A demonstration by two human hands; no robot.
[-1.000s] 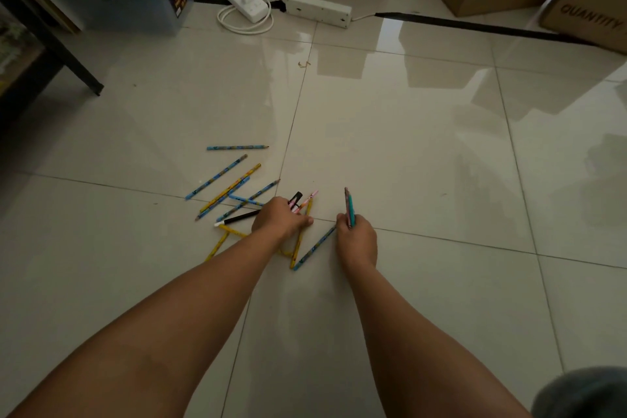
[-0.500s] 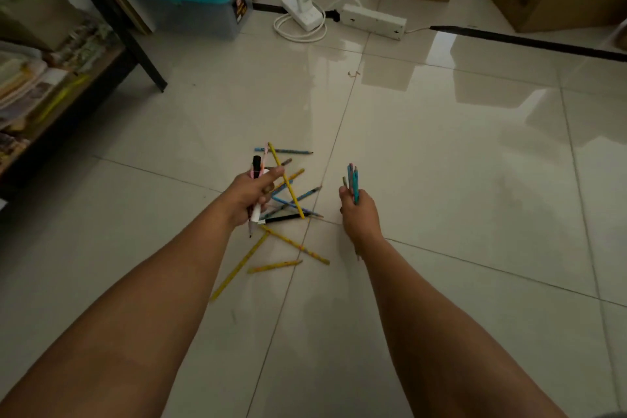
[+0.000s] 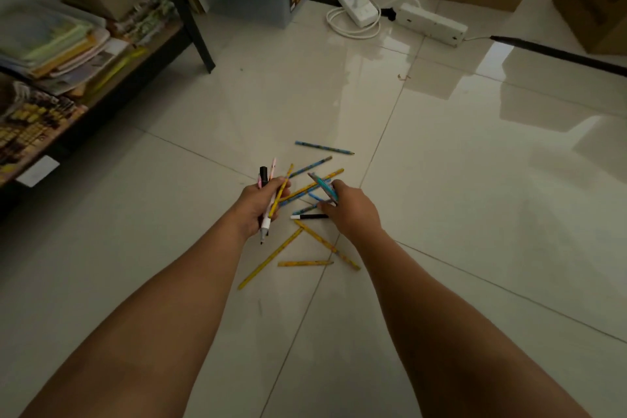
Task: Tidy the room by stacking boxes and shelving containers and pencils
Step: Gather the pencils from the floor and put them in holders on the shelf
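Item: our right hand (image 3: 353,210), clutching teal pencils (image 3: 324,187), has swung left over scattered floor pencils (image 3: 307,192), fingertips near black marker (image 3: 310,216). Left hand (image 3: 259,205) still clenches pens, yellow pencil. We judge gathering continues.

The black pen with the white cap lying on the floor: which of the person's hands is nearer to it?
Right. The right hand reaches its fingertips to the black pen; the left hand, gripping several pencils, sits apart on its cap side.
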